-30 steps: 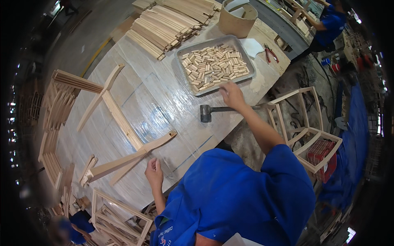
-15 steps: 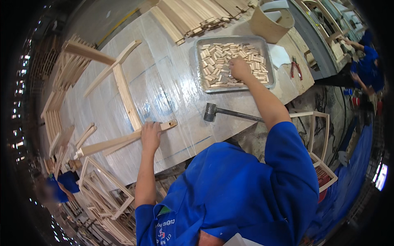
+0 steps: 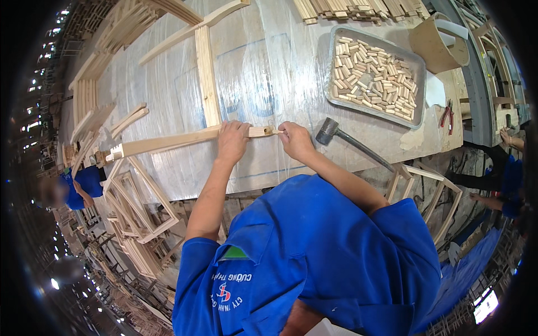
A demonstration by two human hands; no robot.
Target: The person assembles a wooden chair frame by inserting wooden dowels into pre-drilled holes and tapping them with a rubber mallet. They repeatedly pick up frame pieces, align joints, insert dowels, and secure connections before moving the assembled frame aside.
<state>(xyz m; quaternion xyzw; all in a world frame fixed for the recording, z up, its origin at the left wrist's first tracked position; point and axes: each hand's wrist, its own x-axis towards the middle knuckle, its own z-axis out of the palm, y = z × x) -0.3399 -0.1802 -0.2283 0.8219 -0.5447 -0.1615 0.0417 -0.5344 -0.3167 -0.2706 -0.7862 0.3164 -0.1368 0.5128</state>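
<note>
My left hand [image 3: 232, 140] is closed over a long wooden rail [image 3: 174, 141] near its right end, where a round hole shows. Between the fingertips of my right hand [image 3: 296, 140] is a small wooden dowel [image 3: 276, 132], held right by that end; I cannot tell whether its tip is inside a hole. A wooden upright [image 3: 207, 78] runs from the rail toward a curved crosspiece [image 3: 193, 31] on the far side. Just right of my right hand lies a black mallet [image 3: 330, 132]. Beyond it stands a grey tray [image 3: 374, 113] of loose dowels [image 3: 375, 73].
Stacked wooden strips [image 3: 358, 10] lie along the far edge, beside a round tan container [image 3: 440, 45]. Red-handled pliers [image 3: 446, 117] rest at the table's right edge. Wooden frames [image 3: 140, 207] crowd the near left floor. People in blue stand at far left and far right.
My right hand has left the dowel tray and come left and nearer, to the rail's end, with a dowel in its fingers. My left hand remains on the rail. The view has shifted.
</note>
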